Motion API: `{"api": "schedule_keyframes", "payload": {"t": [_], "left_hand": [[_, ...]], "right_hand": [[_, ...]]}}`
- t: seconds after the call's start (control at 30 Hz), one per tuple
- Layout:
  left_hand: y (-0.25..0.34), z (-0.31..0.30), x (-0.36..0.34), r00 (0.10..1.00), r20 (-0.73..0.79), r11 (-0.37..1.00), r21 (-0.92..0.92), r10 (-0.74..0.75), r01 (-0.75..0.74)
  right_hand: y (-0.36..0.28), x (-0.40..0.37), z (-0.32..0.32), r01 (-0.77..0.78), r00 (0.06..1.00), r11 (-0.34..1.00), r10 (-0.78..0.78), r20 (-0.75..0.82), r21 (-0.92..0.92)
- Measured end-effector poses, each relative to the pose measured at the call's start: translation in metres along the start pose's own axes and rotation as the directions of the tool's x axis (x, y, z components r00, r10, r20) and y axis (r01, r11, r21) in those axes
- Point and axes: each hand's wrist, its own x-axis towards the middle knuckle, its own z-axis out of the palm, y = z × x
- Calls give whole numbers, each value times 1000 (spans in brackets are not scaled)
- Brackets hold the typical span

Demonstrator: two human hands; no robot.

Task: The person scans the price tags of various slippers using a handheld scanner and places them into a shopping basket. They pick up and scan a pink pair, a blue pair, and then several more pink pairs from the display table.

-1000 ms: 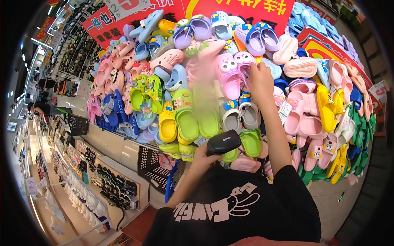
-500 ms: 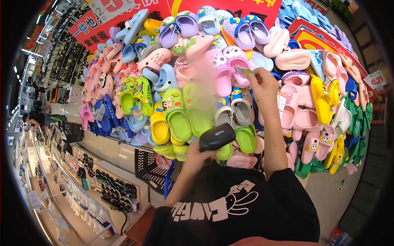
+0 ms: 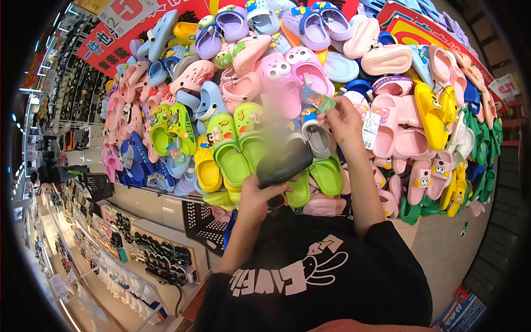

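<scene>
Pinching a small green printed tag (image 3: 317, 99) between thumb and fingertips, the right hand (image 3: 344, 120) is raised against a wall of slippers, so the tag sits just below a pink slipper with cartoon eyes (image 3: 303, 65) and beside a grey clog (image 3: 319, 143); what the tag hangs from is hidden by the fingers. Lower and to the left, the left hand (image 3: 255, 195) is wrapped tight around the grip of a black handheld scanner (image 3: 283, 164), whose head points up towards the tag and is partly blurred. Around the scanner lie lime-green clogs (image 3: 232, 152), with a yellow pair (image 3: 207, 169) just beside them and a white price label (image 3: 369, 130) dangling near the right wrist. The display is a steep, crowded heap of footwear in pink, lilac, blue, yellow and green, piled one on another up to red banners (image 3: 108, 30) with white and yellow characters. The heap rests on a pale boxed ledge (image 3: 149, 202), in front of which stands a black perforated basket (image 3: 203, 224). Below the ledge, lower shelves (image 3: 160, 257) carry rows of small dark goods. To the far left a long shop aisle runs away under ceiling lights, with another person (image 3: 52, 174) standing well apart. At the right is bare beige floor (image 3: 459, 254) and a blue carton (image 3: 463, 314) near the edge. The person's black T-shirt (image 3: 332, 288) with white print fills the bottom of the view.
</scene>
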Motion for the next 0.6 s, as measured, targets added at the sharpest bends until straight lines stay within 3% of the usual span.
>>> {"api": "schedule_keyframes", "payload": {"t": [0.07,0.13,0.23,0.37,0.43,0.57,0.6], "left_hand": [[-2,-1,1,999,-7,999,6,-42,42],[-11,-6,5,999,-33,1000,-3,16,-16],[-16,-12,4,998,-62,997,-76,5,-9],[-16,-13,4,996,-93,994,-109,1,-11],[-15,-14,4,995,-100,995,-99,-8,-2],[-9,-9,3,997,-79,1000,-7,-14,13],[-5,-5,4,998,-58,999,46,-24,27]], "right_hand": [[6,6,0,51,997,998,-53,-59,-24],[6,10,-1,320,947,923,-319,40,-212],[-8,3,7,177,984,938,-172,45,-297],[21,10,3,189,976,949,-154,151,-252],[26,11,3,274,938,948,-227,262,-159],[23,10,7,277,944,926,-212,253,-258],[25,10,7,211,961,943,-153,230,-256]]}}
